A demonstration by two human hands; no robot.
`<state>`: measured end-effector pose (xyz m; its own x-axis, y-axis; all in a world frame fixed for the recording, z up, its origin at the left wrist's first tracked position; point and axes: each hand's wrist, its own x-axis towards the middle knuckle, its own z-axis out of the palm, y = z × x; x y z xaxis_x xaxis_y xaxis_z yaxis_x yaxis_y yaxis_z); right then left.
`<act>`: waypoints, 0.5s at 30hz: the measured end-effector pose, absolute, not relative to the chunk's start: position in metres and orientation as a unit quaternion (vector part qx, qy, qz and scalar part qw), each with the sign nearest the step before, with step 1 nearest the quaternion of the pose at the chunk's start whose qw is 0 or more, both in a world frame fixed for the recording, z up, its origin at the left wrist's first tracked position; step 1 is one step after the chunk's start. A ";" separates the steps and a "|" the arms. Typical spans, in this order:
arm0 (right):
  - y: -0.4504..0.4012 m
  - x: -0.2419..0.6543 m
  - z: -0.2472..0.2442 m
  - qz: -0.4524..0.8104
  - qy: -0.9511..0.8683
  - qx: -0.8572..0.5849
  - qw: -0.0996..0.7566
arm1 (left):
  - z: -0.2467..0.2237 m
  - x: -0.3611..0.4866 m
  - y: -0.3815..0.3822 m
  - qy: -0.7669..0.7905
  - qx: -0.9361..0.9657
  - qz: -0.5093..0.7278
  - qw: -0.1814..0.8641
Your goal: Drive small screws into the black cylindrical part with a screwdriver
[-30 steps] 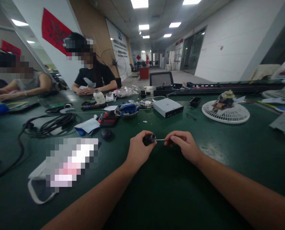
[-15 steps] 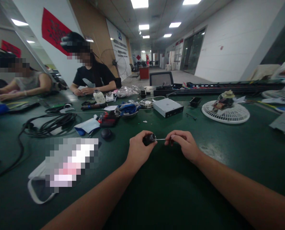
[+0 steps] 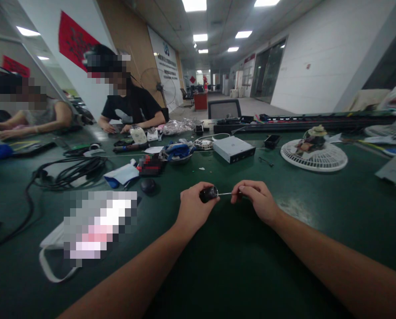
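A short black cylinder lies on its side in my left hand, whose fingers and thumb are wrapped round it, its open end facing right. My right hand pinches a thin metal rod. The rod's left tip meets the cylinder's open end; whether it goes inside is too small to tell. Both hands are above the green table. A dark computer mouse is to the left of my left hand.
Beyond my hands are a grey disc drive, a white fan grille and a bowl with blue cloth. Black cables and a white strapped item lie at left. Two people sit across the table at left.
Both my hands and the things in them have shifted very slightly to the right. Across the table, the person in black has lowered and parted their hands a little.
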<state>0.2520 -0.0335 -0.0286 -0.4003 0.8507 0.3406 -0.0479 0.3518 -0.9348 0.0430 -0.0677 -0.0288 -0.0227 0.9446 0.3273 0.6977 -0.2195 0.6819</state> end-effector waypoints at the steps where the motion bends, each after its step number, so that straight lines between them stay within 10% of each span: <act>1: -0.034 0.252 -0.029 0.488 -0.678 -0.294 0.464 | -0.029 0.043 -0.068 0.603 0.683 0.378 0.162; 15: -0.034 0.251 -0.028 0.479 -0.685 -0.304 0.457 | -0.027 0.044 -0.069 0.616 0.678 0.369 0.157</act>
<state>0.2508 -0.0345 -0.0276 -0.3966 0.8548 0.3347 -0.0220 0.3557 -0.9343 0.0443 -0.0689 -0.0273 -0.0315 0.9514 0.3064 0.7193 -0.1913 0.6679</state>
